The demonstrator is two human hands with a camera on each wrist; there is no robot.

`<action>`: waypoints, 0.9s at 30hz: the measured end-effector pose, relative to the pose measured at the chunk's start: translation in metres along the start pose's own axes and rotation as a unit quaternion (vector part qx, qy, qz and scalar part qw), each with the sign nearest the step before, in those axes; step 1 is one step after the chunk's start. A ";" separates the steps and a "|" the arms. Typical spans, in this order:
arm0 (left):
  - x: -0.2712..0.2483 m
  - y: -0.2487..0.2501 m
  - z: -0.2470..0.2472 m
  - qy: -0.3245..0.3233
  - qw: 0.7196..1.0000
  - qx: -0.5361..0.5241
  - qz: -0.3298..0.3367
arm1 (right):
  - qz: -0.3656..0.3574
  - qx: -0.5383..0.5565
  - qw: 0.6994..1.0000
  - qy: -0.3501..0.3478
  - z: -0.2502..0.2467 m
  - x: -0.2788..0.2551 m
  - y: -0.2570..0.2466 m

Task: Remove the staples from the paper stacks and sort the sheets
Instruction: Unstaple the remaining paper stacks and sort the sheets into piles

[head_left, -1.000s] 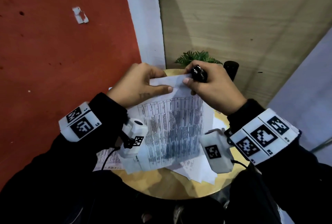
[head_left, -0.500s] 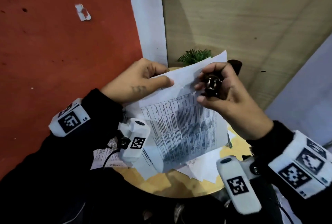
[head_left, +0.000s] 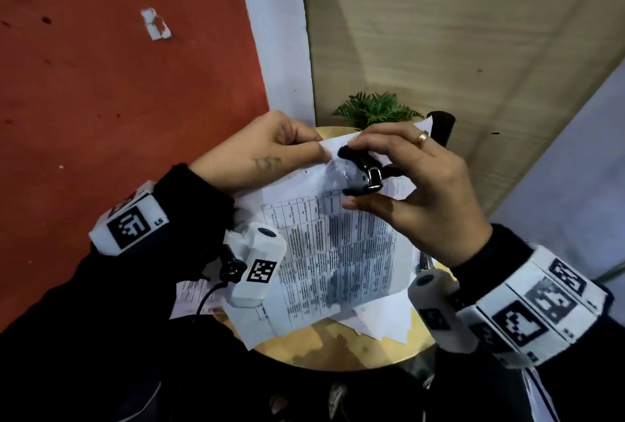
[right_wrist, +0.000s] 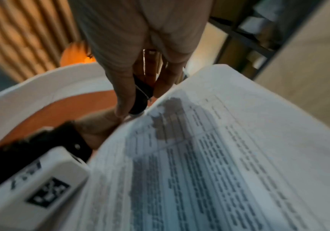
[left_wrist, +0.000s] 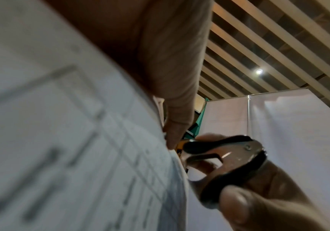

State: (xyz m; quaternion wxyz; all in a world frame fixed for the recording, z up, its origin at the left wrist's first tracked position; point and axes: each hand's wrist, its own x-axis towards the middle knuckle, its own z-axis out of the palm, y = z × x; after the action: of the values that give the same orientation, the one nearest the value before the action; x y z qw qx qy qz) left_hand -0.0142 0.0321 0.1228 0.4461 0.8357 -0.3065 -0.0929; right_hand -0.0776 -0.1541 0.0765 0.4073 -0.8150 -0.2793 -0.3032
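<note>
Fingers of the left hand [head_left: 267, 151] pinch the printed paper stack [head_left: 338, 245] at its top corner; beside them, the right hand [head_left: 416, 191] squeezes a staple remover [head_left: 362, 169] against that corner.

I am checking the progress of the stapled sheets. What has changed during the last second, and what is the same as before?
The right hand lifted the staple remover off the top corner, turned it sideways and brought it back to that corner. The paper stack tilted up off the round table. The left hand still pinches the top corner, and loose sheets still lie underneath.
</note>
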 end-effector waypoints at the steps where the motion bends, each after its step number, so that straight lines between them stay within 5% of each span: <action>1: 0.000 0.001 0.001 -0.001 1.000 -0.007 0.001 | -0.005 -0.001 1.000 -0.006 0.000 0.000 0.001; 27: -0.004 0.007 0.002 -0.080 0.997 -0.011 -0.002 | -0.060 -0.025 0.995 -0.072 -0.015 0.008 0.006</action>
State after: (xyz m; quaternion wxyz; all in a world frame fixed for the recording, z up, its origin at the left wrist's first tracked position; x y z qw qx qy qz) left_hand -0.0216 0.0303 0.1264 0.4291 0.8212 -0.3385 -0.1642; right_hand -0.0722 -0.1680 0.0865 0.3466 -0.8264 -0.3482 -0.2749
